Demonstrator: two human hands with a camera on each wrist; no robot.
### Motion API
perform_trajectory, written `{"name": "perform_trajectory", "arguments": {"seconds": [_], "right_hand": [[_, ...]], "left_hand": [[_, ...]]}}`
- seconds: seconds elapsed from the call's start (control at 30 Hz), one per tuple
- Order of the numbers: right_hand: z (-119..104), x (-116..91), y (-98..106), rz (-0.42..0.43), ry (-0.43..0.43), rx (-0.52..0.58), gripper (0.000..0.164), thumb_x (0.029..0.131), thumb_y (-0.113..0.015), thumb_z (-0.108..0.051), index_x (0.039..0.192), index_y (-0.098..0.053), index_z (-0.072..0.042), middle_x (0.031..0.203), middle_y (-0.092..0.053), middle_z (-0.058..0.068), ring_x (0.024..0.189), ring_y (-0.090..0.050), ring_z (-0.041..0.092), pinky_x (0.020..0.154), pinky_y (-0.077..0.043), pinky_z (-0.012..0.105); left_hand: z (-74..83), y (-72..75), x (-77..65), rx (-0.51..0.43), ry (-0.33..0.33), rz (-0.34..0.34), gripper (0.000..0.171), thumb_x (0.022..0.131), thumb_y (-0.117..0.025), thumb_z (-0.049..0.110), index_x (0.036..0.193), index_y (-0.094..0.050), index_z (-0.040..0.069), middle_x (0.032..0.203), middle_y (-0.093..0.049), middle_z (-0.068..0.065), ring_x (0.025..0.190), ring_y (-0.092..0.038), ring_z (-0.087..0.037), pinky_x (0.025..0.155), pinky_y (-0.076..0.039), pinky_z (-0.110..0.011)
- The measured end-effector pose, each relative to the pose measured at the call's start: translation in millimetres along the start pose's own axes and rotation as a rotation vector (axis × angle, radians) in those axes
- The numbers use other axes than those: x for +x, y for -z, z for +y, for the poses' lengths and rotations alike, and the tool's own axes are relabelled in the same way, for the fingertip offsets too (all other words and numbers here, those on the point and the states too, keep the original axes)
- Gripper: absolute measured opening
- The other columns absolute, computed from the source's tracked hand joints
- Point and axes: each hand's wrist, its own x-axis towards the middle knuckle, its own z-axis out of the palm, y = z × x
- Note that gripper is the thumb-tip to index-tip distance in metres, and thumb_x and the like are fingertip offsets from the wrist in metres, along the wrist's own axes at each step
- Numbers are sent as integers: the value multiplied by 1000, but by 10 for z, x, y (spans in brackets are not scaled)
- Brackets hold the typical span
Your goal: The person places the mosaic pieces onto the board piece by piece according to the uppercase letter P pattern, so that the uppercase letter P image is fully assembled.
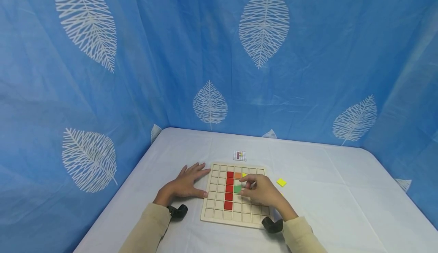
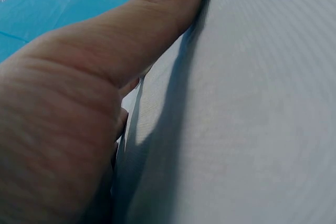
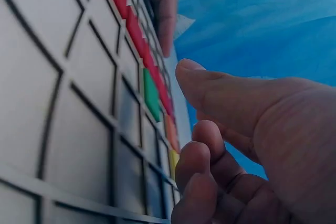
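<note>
A wooden grid board (image 1: 219, 215) lies on the table under both hands. Several red tiles (image 1: 228, 188) form a column in its squares. To the right of that column sit an orange tile (image 1: 237, 175), a partly covered yellow tile (image 1: 244, 175) and, lower, a green tile (image 1: 237, 189). My left hand (image 1: 186, 182) rests with spread fingers at the board's left edge, its thumb (image 2: 173, 3) touching the rim. Over the board's right half hovers my right hand (image 1: 263, 190), thumb and index finger apart near the green tile. Nothing shows between those fingers (image 3: 207, 135).
A small printed grid card (image 1: 239, 155) lies behind the board. To the board's right is a loose yellow tile (image 1: 281, 182), and another yellowish bit peeks out by the right wrist. White cloth (image 1: 342, 199) covers the table; a blue leaf-patterned curtain (image 1: 304, 74) surrounds it.
</note>
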Motion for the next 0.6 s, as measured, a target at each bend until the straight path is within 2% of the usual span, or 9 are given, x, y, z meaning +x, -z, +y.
{"name": "perform_trajectory", "arguments": {"seconds": [0.37,0.6], "right_hand": [[-183,-72,314,131,-21,-38,35,88,-78,-26,121,-71,-17,91,-62,-3,65,-52,11,54,-46,25],[-281,-128,485,234,40,-90,31,90,-77,-25,120,-71,-20,93,-64,-3,73,-59,10,56,-48,25]], "left_hand": [[7,5,-8,-3,-5,2,96,74,-77,66,155,-39,30,168,-23,-3,158,-10,-30,126,1,-61],[11,0,2,-4,-2,0,97,74,-77,66,155,-39,30,168,-24,-3,158,-10,-30,126,1,-61]]}}
